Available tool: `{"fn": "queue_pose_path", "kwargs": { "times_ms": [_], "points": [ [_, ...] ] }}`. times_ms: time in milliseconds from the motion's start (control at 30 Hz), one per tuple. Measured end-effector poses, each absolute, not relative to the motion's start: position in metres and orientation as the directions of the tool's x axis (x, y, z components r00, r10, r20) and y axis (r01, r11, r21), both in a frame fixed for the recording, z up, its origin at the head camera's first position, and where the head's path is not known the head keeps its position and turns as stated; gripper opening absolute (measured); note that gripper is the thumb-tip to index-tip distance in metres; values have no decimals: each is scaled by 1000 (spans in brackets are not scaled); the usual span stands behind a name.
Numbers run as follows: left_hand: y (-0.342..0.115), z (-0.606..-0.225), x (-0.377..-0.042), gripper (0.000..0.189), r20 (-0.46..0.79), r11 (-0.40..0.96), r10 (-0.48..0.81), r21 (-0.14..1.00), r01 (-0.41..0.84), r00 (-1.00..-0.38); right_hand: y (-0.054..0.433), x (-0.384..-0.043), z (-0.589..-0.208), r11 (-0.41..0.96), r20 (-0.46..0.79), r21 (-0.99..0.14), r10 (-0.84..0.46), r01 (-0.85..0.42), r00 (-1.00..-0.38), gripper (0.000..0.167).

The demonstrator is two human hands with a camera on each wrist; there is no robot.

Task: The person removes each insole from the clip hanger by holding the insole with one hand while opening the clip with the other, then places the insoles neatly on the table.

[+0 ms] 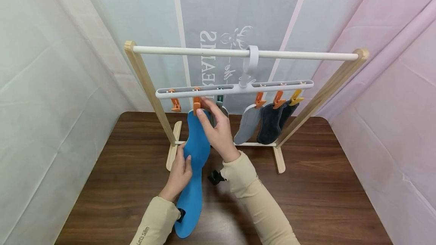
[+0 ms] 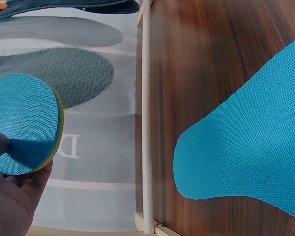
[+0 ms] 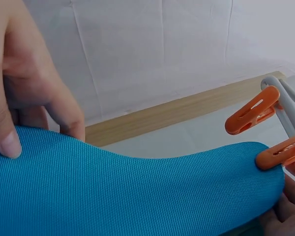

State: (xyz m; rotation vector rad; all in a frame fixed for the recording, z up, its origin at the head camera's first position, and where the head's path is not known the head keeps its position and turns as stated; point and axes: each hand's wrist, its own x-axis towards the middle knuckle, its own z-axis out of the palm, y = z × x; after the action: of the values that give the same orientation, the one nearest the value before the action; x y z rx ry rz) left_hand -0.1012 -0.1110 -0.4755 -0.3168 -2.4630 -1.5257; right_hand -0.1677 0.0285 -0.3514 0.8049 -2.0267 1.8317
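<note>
My left hand point(image 1: 178, 173) holds a blue insole point(image 1: 198, 137) by its side, thumb on the blue face and fingers behind. A yellow underside edge shows in the left wrist view. At the insole's upper end an orange clip point(image 1: 196, 105) overlaps the blue face, below the white hanger point(image 1: 201, 92). My right hand point(image 1: 219, 131) pinches at this clip, thumb by its lower end; in the right wrist view some fingers point(image 3: 287, 204) pass behind the insole. A second blue insole point(image 1: 189, 211) lies on the table below, partly covered by the left wrist's black camera.
The hanger hooks over a white rod point(image 1: 190, 51) on a wooden stand point(image 1: 320, 97). A free orange clip point(image 1: 175, 103) hangs at left. A green clip point(image 1: 220, 97) hangs right of my hand. Grey insoles point(image 1: 248, 124) and dark insoles point(image 1: 269, 126) hang at right. Brown table point(image 1: 323, 184) beneath.
</note>
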Motion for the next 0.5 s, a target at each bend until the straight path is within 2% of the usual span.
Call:
{"fn": "queue_pose_path", "kwargs": {
  "times_ms": [100, 500],
  "points": [
    [-111, -476, -100, 43, 300, 432, 63, 852, 297, -952, 27, -169, -349, 20, 539, -831, -211, -555, -815, 42],
    [-111, -476, -99, 42, 315, 423, 52, 853, 306, -948, 25, -176, -345, -127, 529, -848, -251, -514, -811, 38]
  ]
}}
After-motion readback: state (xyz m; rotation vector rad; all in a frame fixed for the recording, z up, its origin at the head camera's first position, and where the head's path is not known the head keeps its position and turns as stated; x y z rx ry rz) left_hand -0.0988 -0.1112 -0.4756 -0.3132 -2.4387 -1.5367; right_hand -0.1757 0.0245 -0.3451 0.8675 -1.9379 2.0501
